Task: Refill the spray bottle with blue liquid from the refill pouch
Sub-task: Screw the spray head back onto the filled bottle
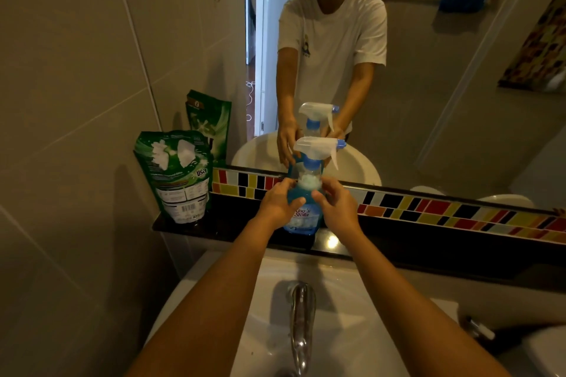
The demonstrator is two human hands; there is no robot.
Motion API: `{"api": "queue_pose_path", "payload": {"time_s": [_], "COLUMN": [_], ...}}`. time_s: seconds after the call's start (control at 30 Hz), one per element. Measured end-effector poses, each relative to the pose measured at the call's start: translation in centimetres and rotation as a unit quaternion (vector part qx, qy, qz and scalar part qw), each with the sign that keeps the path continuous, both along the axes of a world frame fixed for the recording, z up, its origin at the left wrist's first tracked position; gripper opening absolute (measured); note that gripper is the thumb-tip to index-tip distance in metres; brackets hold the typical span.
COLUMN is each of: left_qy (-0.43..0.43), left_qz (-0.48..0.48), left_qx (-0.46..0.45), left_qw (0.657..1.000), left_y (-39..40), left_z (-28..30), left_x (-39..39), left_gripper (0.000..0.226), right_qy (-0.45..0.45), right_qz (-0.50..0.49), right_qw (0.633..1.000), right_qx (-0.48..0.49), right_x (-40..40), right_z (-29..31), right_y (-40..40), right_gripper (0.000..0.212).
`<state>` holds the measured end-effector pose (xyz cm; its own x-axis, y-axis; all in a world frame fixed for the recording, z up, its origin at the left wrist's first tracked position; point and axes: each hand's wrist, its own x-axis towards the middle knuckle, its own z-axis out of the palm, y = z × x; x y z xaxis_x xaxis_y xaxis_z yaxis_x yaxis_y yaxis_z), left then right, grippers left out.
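On the dark ledge (pixel 214 231), left hand (pixel 277 203) and right hand (pixel 338 208) clasp the upright spray bottle (pixel 304 190).

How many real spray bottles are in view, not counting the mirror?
1. The spray bottle stands on the dark shelf under the mirror, between the left hand and right hand. The second one above is only its reflection.

Open shelf (pixel 398 242) right of the spray bottle (pixel 303 193); green pouch (pixel 176 174) crowding its left, mirror (pixel 428 70) directly behind.
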<state>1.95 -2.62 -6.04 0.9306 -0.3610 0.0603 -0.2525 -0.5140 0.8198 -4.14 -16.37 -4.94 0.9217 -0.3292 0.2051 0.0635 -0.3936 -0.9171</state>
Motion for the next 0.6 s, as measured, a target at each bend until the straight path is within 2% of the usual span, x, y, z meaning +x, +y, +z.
{"api": "queue_pose_path", "payload": {"time_s": [0.07,0.33,0.6], "left_qy": [-0.01,-0.007,0.026], "left_qz": [0.014,0.031,0.066], "left_qx": [0.011,0.013,-0.043], "left_qw": [1.0,0.999,0.997], "left_y": [0.0,-0.4,2.2], "left_z": [-0.2,-0.8,-1.4], "left_x": [-0.1,-0.4,-1.1], "left_gripper": [0.038,0.038,0.043], "right_qy": [0.02,0.034,0.036], "right_qz": [0.022,0.026,0.037], "right_qw": [1.0,0.999,0.999], "right_qx": [-0.004,0.004,0.019], "right_x": [0.0,-0.8,0.3], "right_z": [-0.6,-1.5,-2.1], "right_y": [-0.2,-0.4,2.1], "right_gripper": [0.034,0.043,0.047]}}
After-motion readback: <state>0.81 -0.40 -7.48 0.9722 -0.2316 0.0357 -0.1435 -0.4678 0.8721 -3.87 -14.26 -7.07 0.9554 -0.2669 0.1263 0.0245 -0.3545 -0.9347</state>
